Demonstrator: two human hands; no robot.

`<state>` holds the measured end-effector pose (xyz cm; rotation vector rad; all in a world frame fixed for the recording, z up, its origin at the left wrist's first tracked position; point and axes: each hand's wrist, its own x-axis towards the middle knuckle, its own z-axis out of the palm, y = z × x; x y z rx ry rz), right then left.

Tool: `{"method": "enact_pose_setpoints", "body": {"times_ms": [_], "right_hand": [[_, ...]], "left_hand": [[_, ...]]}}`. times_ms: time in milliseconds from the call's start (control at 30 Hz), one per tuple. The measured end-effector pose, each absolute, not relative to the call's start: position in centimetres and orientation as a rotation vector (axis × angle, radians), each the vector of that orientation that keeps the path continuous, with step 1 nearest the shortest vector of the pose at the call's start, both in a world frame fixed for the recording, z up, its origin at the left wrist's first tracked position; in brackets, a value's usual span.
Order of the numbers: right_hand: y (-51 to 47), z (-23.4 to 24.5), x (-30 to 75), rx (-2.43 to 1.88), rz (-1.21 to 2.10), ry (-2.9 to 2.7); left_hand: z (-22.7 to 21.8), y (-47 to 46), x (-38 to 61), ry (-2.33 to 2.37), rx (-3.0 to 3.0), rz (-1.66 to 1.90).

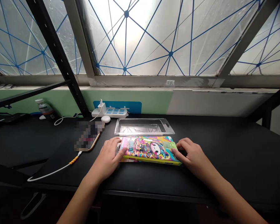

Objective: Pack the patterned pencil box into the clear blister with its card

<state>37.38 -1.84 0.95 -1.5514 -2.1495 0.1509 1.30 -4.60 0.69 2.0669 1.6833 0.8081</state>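
Note:
A brightly printed pencil case (144, 148) with a cartoon figure on its lid and a yellow-green edge lies flat on the black desk, lid closed. My left hand (109, 155) grips its left end, thumb on the front and fingers around the far side. At the other end my right hand (189, 151) holds the corner by a green patch, thumb on top and fingers curled; their tips are partly hidden. Just behind the case rests a clear plastic blister shell (143, 127). Something flat and printed peeks out under the case's left end.
To the left lies a phone (90, 136) with a white charging cable (53, 174). Behind it are a white power strip (110, 112), a small white round case (105, 119) and a bottle (46, 109). A black metal post (60, 59) rises at the left.

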Motion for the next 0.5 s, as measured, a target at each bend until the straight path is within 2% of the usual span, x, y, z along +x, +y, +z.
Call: {"method": "enact_pose_setpoints", "body": {"times_ms": [167,500], "right_hand": [[-2.2,2.0,34.8,-1.350,-0.379,-2.230],[0.5,3.0,26.4,-1.261,-0.247,-2.531]], "left_hand": [[1.0,-5.0,1.1,1.640,2.051,0.718],[0.9,-4.9,0.7,1.575,1.926,0.805]]}}
